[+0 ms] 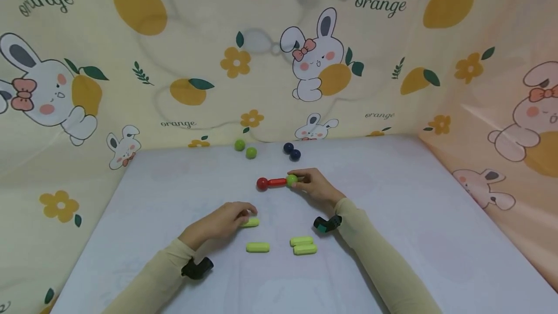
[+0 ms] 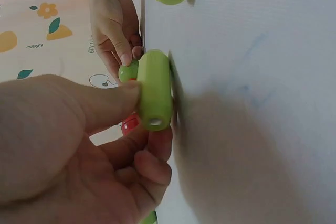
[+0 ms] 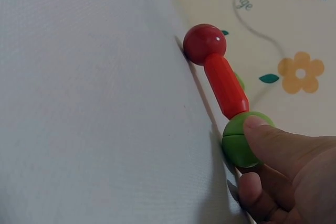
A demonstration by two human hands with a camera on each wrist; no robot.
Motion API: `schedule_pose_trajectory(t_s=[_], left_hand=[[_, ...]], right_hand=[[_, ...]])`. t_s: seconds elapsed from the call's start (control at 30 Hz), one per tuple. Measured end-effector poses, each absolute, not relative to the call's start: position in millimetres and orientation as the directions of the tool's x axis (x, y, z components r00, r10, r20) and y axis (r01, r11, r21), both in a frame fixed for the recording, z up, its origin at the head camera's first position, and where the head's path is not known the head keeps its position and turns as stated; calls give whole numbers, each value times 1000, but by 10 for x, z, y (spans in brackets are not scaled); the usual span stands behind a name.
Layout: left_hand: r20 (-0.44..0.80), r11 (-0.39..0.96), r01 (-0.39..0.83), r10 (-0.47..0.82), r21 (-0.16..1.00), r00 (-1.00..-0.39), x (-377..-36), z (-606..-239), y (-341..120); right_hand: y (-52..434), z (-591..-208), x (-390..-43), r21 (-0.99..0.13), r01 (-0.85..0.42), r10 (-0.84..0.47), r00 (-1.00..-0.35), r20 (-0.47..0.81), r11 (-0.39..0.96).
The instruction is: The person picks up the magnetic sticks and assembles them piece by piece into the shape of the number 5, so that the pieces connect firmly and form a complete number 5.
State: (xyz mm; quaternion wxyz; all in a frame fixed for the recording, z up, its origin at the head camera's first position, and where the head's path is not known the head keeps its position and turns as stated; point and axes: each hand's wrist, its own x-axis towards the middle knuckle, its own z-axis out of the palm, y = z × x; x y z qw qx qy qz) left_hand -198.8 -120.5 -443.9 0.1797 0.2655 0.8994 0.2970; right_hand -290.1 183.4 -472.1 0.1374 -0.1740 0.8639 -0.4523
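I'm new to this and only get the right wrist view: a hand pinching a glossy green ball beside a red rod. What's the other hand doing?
Observer: The left hand pinches a light green rounded rod.
Visitor: And what other colours of ball are out there, besides my green and red ones?
Observer: Two glossy dark blue balls sit near the far edge of the white-topped table.

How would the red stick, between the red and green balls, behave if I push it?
The red stick is probably stiff: it looks straight. The round red ball and green ball at its ends might let it roll once the right hand releases.
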Motion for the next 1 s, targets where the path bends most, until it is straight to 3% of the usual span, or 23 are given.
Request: schedule_pose_trajectory(t_s=[0.23,0.63,1.0], left_hand=[[-144,657,417,625,628,-767,-1994,-4463,-1228],[-110,650,284,495,705,-862,-2106,-4505,-1118],[-113,536,184,474,824,-873,-2222,-4532,-994]], right_hand=[[1831,-4687,-2890,-821,-177,-421,-903,-83,543],[1826,-4724,-2906,-824,-196,-428,-901,-62,532],[1836,-4727,-2908,-824,-185,-422,-904,-71,535]])
